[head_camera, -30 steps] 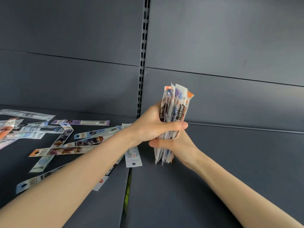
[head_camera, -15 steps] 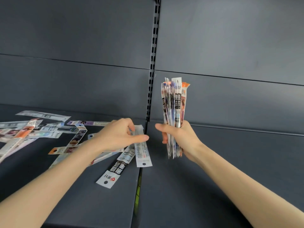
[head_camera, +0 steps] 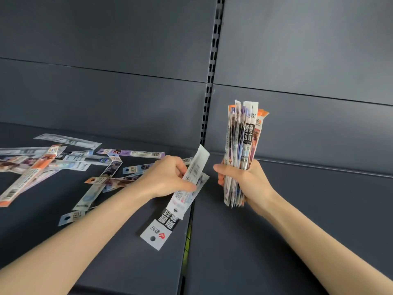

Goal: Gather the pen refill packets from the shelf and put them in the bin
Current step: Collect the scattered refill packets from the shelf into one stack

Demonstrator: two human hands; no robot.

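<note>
A shop: dark metal gondola shelving (head_camera: 127,262) with a slotted upright (head_camera: 209,86) at 12 o'clock, barcoded hang-hole packets (head_camera: 130,153) at 9 o'clock.

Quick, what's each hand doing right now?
Left hand: closed on a couple of packets at the shelf's right edge.
Right hand: closed around an upright bundle of packets.

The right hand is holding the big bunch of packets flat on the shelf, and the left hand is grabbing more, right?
Not quite. In the head view the right hand holds the colourful bundle of long plastic packets upright, not flat; the left hand is grabbing more.
</note>
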